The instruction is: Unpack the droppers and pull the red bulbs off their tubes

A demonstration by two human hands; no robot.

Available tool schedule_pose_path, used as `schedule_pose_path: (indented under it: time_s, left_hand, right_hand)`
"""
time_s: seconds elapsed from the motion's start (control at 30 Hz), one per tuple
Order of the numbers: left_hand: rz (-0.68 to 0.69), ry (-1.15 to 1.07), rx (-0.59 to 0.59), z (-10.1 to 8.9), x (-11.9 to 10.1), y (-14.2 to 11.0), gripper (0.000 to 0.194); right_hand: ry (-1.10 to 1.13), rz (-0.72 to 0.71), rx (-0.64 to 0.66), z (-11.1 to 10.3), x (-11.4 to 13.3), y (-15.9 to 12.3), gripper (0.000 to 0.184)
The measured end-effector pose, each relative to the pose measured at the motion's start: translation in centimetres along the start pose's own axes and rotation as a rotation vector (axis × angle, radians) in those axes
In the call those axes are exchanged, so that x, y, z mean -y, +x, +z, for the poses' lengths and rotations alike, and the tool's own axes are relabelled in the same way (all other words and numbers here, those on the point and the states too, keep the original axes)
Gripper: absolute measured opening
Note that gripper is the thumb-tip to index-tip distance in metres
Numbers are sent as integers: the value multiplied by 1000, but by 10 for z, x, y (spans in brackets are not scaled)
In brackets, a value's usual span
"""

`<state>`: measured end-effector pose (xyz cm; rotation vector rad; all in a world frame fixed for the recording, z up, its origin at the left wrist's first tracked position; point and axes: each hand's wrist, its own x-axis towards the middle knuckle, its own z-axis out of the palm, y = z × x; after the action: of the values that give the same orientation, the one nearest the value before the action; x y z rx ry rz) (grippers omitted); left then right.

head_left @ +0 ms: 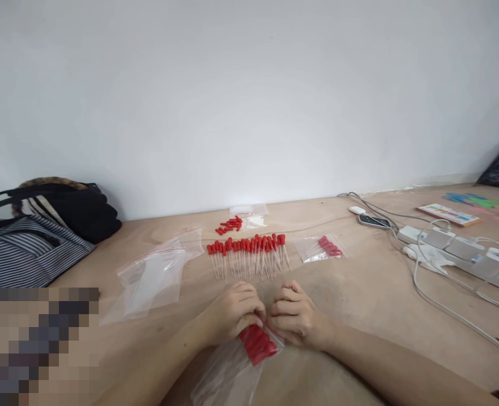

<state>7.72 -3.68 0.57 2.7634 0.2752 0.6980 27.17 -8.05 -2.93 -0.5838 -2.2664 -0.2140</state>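
The plywood bench (359, 304) is spread with work, a striped bag (25, 248) resting at its far left and a power strip (460, 248) with cables at the right. Empty zip bags (151, 276) are laid left of centre, beside a row of red-bulbed droppers (249, 256); a smaller filled packet (323, 248) and loose red bulbs (230, 224) lie beyond. Nearest the camera, a clear bag of droppers (255, 344) is held at its mouth, pinched between the curled fingers of the left hand (234, 313) and the right hand (295, 318). Should the grip slip or the seal be pressed unevenly, droppers could likely be spilled or their thin stems bent.
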Motion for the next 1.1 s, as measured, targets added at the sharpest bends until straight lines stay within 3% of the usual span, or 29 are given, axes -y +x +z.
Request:
schedule_pose_path:
  time_s: [0.27, 0.7, 0.9, 1.07, 1.1]
  left_hand:
    - [94, 70, -23, 3, 1, 0, 24]
    - [143, 136, 86, -3, -2, 5, 28]
    - [26, 128, 118, -27, -9, 8, 28]
    - [-303, -7, 145, -28, -30, 1, 10]
    - [-363, -38, 135, -23, -34, -4, 26]
  right_hand:
    - [-54, -44, -20, 1, 0, 3, 16]
    - [-183, -145, 139, -4, -2, 6, 24]
    - [-131, -73, 105, -8, -6, 5, 19]
    - [-110, 8, 123, -10, -7, 4, 11]
    - [-108, 19, 122, -9, -7, 3, 10]
